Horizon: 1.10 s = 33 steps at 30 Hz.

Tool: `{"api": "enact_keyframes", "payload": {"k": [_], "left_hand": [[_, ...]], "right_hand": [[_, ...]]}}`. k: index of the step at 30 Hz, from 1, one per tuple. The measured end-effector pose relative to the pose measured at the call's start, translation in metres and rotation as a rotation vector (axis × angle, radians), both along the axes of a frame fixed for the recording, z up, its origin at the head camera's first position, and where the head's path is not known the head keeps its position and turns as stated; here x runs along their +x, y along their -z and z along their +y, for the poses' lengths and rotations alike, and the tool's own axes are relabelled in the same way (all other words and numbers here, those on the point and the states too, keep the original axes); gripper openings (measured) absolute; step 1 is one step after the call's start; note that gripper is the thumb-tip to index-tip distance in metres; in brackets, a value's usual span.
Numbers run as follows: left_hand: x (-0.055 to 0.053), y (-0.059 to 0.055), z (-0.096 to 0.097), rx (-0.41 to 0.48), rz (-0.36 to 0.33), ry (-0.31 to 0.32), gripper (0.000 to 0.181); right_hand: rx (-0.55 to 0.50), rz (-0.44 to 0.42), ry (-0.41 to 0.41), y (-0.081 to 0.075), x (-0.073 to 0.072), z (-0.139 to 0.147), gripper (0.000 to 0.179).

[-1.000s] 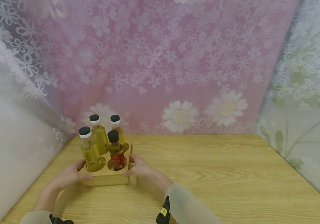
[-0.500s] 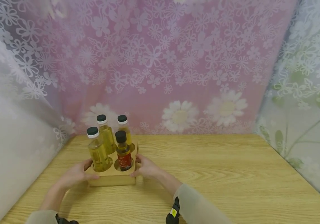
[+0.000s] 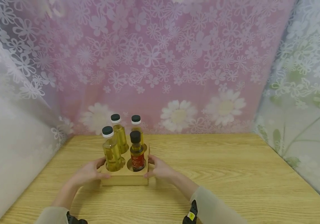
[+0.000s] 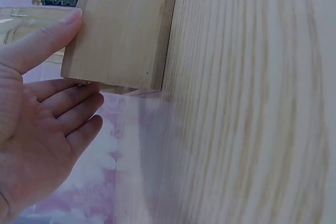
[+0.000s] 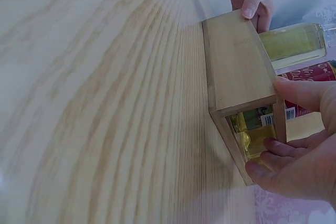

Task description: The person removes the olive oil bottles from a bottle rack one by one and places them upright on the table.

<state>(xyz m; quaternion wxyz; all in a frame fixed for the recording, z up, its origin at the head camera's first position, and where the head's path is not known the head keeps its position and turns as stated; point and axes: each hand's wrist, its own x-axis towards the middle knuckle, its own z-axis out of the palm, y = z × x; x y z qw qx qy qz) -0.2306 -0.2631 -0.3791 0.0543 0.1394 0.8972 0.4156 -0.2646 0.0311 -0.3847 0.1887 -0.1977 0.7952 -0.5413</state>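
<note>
A wooden bottle rack (image 3: 124, 180) stands on the table with several bottles upright in its round holes. At its front right is a small olive oil bottle (image 3: 137, 159) with a red label and black cap. Taller clear bottles of yellow oil, with dark green caps, fill the front left (image 3: 111, 155), back left (image 3: 120, 137) and back right (image 3: 137, 126). My left hand (image 3: 85, 173) grips the rack's left end, thumb at the front top edge (image 4: 79, 24). At the opposite end my right hand (image 3: 161, 169) holds it, fingertips (image 5: 270, 145) at the open side.
The wood-grain table (image 3: 218, 174) extends to the right of the rack. A pink flowered curtain (image 3: 160, 62) hangs along the back edge, with pale curtains at left (image 3: 14, 130) and right (image 3: 311, 93). Black straps with devices (image 3: 190, 214) sit on both wrists.
Both hands have shifted the rack and its bottles to the right along the table, keeping their hold at each end. The bottles stay upright in their holes.
</note>
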Motion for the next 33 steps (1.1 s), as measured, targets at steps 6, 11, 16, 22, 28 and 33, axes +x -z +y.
{"api": "enact_keyframes", "payload": {"k": [6, 11, 16, 22, 28, 33], "left_hand": [[-0.005, -0.003, 0.022, 0.003, -0.015, 0.023, 0.091], [-0.009, -0.003, 0.039, 0.007, -0.024, 0.046, 0.09], [-0.012, 0.0, 0.052, 0.01, -0.025, 0.069, 0.089], [-0.011, 0.001, 0.065, 0.034, -0.038, 0.115, 0.089], [-0.009, -0.001, 0.075, 0.033, -0.038, 0.109, 0.09], [-0.007, -0.002, 0.079, -0.002, -0.042, 0.088, 0.092]], "right_hand": [[-0.016, 0.004, -0.017, -0.001, 0.003, 0.029, 0.089], [-0.021, 0.0, -0.013, 0.0, 0.005, 0.05, 0.089], [-0.027, 0.006, 0.006, 0.0, 0.009, 0.067, 0.088], [-0.022, 0.029, 0.003, -0.001, 0.016, 0.084, 0.087], [-0.032, 0.039, -0.006, -0.001, 0.018, 0.097, 0.087], [-0.026, 0.029, -0.008, -0.001, 0.017, 0.1, 0.086]]}}
